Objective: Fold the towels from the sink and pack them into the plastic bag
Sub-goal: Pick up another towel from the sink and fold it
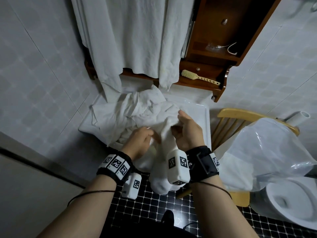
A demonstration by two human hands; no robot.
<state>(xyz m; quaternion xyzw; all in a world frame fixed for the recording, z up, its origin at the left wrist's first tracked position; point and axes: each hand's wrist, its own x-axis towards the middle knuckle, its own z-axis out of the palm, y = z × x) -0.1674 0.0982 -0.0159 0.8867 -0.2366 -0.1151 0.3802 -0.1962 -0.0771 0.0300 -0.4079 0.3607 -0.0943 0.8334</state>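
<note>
Hands are meeting in the middle of the frame, just in front of the sink. The left hand is curling its fingers and pinching a white towel at its edge. The right hand is just beside it, a bit higher, and its fingers are bending round the same towel — so both hands are holding it. The towel is hanging down between the two wrists, and its bottom end is dangling over the black floor with little square tiles. Its top is touching the pile of towels that is lying crumpled in the sink, above the hands. Black wristbands with white blocks and black-and-white square marks are sitting on both wrists.

The plastic bag is sitting at the right of the frame, well apart from the hands. It is see-through and shiny, and it is draping over a wooden chair — I cannot make out its mouth. A white toilet is showing in the lower right corner, just beside the chair. Big white cloths are hanging down at the top of the frame, and their ends are reaching the pile. A brush is lying on a brown wooden shelf to the upper right of the sink.
</note>
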